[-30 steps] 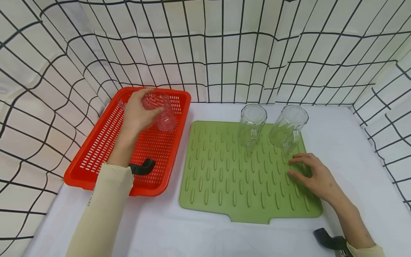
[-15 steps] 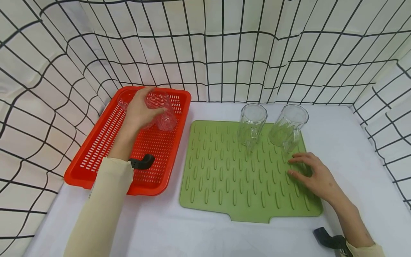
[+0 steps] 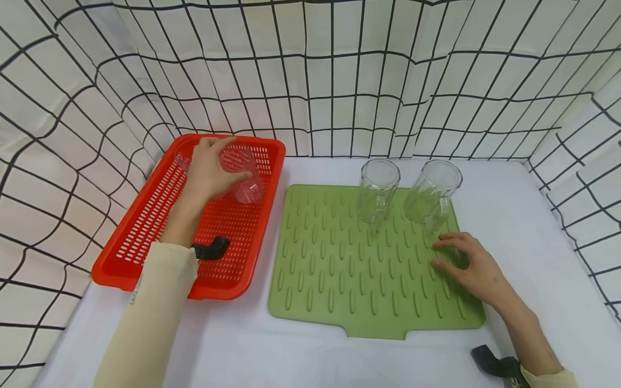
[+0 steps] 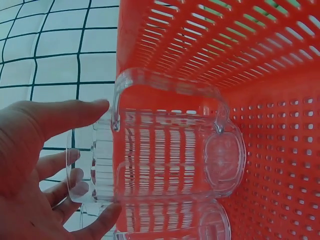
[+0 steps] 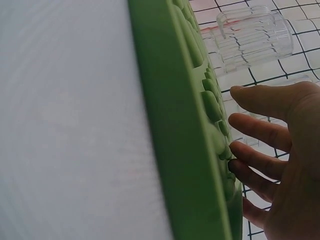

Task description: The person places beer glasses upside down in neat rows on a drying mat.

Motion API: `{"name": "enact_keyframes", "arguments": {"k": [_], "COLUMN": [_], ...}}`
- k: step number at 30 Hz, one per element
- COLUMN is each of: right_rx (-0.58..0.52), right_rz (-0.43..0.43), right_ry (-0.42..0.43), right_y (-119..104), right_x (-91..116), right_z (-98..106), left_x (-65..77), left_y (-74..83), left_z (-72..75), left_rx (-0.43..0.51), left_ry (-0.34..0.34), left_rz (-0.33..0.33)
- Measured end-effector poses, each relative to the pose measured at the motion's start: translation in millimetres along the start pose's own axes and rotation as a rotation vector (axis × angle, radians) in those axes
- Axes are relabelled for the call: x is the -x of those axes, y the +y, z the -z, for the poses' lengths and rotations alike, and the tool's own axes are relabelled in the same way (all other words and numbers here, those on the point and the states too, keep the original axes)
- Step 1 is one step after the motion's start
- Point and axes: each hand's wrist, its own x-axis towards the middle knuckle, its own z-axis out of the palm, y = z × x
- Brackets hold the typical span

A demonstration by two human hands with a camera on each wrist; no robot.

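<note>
In the red basket [image 3: 262, 237], clear glass mugs lie close together. My left hand [image 3: 206, 167] grips one glass mug [image 4: 170, 160] round its mouth end. In the left wrist view the thumb meets the rim near the handle [image 4: 172, 82], and fingertips show through the glass on the far side. A second mug [image 4: 215, 225] lies right beside it. My right hand [image 3: 477, 269] rests at the right edge of the green ribbed mat [image 3: 330, 258], fingers loosely bent and holding nothing. Two glass mugs [image 3: 378, 188] [image 3: 432, 194] stand on the mat's back right part, beyond that hand.
A white cloth [image 3: 271, 355] covers the table under the basket and mat. Behind and at both sides rises a white sheet with a black grid pattern [image 3: 335, 81]. The basket's perforated walls stand close around the left hand.
The left hand has shifted slightly at the mug, its thumb reaching a little further right. The mug stays in the basket. My right hand keeps its place, and the view has tilted a little.
</note>
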Motion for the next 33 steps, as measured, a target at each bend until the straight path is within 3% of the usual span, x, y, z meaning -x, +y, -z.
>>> {"name": "enact_keyframes", "arguments": {"k": [9,18,23,33], "right_rx": [0.016,0.023,0.027,0.025], "right_rz": [0.016,0.006,0.002,-0.008], "right_ry": [-0.001,-0.007,-0.008,-0.012], "right_y": [-1.3,-0.6,0.3,-1.0], "right_x": [-1.9,-1.4,-1.5,-0.2], "right_z": [-1.7,0.1,-0.2,0.4], "left_x": [4.2,5.7,9.6,17.9], "left_y": [-3.1,0.5,-0.1,7.2], "left_z": [1.7,2.9,2.4,15.5], "left_rx": [-0.031,-0.03,-0.011,0.12], "left_ry": [0.004,-0.044,0.007,0.173], "left_rz": [-0.003,0.022,0.032,-0.034]}}
